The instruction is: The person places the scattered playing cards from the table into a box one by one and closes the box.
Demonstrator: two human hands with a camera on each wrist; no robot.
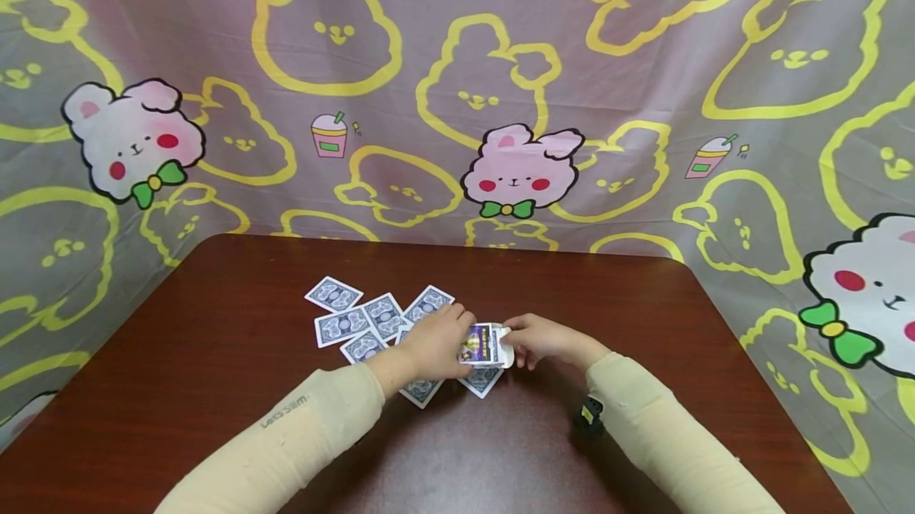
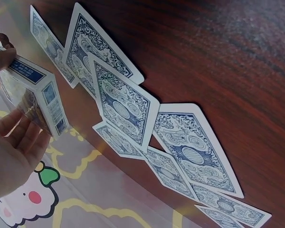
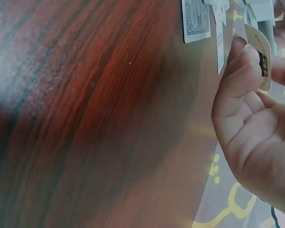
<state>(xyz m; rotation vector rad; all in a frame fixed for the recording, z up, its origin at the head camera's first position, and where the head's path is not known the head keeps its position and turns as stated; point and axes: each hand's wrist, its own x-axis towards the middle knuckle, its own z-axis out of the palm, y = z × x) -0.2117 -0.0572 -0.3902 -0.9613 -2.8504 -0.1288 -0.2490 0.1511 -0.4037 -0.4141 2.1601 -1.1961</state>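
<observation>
My left hand (image 1: 431, 345) grips a playing card box (image 1: 480, 345) above the scattered cards, fingers along one side and thumb along the other. The left wrist view shows the box (image 2: 35, 92) tilted, with a blue and white end facing the camera. At the box's right end, the top flap stands open. My right hand (image 1: 549, 339) pinches this flap (image 3: 261, 59) between thumb and fingers in the right wrist view. What the box holds inside cannot be made out.
Several playing cards (image 1: 343, 326) lie face down on the dark red wooden table (image 1: 236, 323), some overlapping, mostly left of the hands and beneath them. A patterned cloth (image 1: 400, 37) hangs behind the table and along both sides.
</observation>
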